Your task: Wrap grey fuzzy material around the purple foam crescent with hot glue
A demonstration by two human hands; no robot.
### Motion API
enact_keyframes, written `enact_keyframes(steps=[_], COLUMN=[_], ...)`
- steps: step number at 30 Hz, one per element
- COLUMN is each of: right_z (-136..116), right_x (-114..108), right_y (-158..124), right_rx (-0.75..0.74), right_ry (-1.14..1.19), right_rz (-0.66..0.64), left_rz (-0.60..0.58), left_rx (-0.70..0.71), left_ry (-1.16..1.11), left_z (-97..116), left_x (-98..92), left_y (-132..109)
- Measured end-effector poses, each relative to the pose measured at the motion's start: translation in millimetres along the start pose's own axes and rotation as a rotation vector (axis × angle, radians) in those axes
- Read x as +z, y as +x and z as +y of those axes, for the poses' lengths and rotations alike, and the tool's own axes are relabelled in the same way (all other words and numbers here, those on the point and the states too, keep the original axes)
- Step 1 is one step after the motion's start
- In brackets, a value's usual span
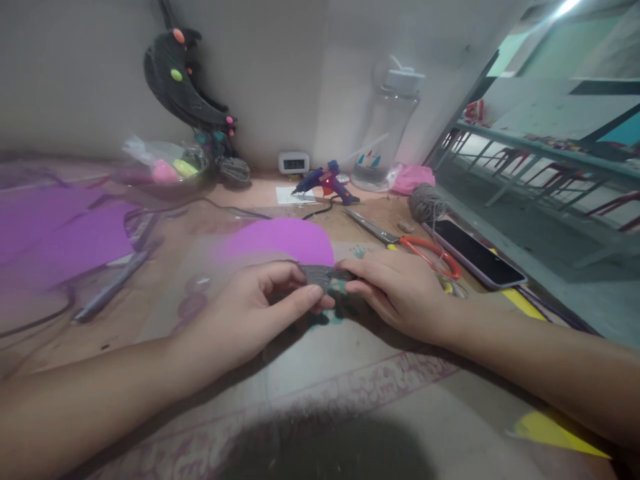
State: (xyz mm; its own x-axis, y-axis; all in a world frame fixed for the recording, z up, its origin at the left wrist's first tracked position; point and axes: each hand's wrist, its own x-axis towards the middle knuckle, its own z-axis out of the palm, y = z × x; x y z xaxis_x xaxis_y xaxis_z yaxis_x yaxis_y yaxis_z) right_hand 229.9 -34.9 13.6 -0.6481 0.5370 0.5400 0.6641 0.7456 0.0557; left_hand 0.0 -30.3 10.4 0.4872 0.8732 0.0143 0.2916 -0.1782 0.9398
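Between my two hands is a small piece wrapped in grey yarn (pixel 317 275), held low over the table. My left hand (pixel 267 300) pinches its left end, thumb in front and fingers curled behind. At the other end, the fingers and thumb of my right hand (pixel 400 287) close on the grey yarn; the fingertips partly hide it. A purple round sheet (pixel 290 237) lies flat just beyond my hands. Scissors with orange handles (pixel 430 253) rest right behind my right hand, beside a grey yarn ball (pixel 426 202).
A blue glue gun (pixel 325 181) with a red light stands at the back near a small digital clock (pixel 294 163) and a clear bottle (pixel 383 137). Purple sheets (pixel 65 230) lie left. A phone (pixel 475 253) rests right. A black crescent ornament (pixel 183 87) hangs on the wall.
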Motion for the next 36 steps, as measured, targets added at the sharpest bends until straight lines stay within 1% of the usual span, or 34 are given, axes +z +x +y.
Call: enact_keyframes(steps=[7,11,14,18,21,24,27,30,34,36], right_z=[1.0,0.8,0.1,-0.2,0.7,1.3,0.2,-2.0,-3.7,-3.7], right_x=[1.9,2.3,2.1,2.6,3.6,2.9,-1.0,-4.8,-4.3,-2.4], right_y=[-2.1,-2.7,-2.7,-2.2,-1.8,-1.3,-1.0,-1.3,-2.6,-3.0], right_rx=[0.051,0.072,0.080,0.053,0.048,0.061,0.066,0.086,0.137,0.179], right_ry=[0.093,0.096,0.078,0.067,0.040,0.065,0.185,0.264,0.243,0.256], right_rz=[-0.075,-0.085,-0.077,-0.061,-0.043,-0.041,-0.049,-0.012,0.090,0.107], left_rz=[-0.020,-0.020,-0.002,0.031,0.036,0.004,-0.037,-0.065,-0.081,-0.084], left_rx=[-0.052,-0.060,-0.043,-0.012,-0.006,-0.013,-0.023,-0.052,-0.068,-0.064], left_ry=[-0.083,-0.104,-0.039,0.104,0.141,0.066,-0.072,-0.168,-0.175,-0.161], left_z=[0.7,-0.4,0.3,5.7,7.5,3.8,-1.4,-3.9,-3.1,-2.0], left_x=[-0.3,-0.5,-0.5,-0.8,-1.2,-1.9,-2.8,-3.4,-3.1,-2.9], left_y=[3.2,4.7,4.7,2.9,2.0,4.0,8.5,11.9,12.0,11.2])
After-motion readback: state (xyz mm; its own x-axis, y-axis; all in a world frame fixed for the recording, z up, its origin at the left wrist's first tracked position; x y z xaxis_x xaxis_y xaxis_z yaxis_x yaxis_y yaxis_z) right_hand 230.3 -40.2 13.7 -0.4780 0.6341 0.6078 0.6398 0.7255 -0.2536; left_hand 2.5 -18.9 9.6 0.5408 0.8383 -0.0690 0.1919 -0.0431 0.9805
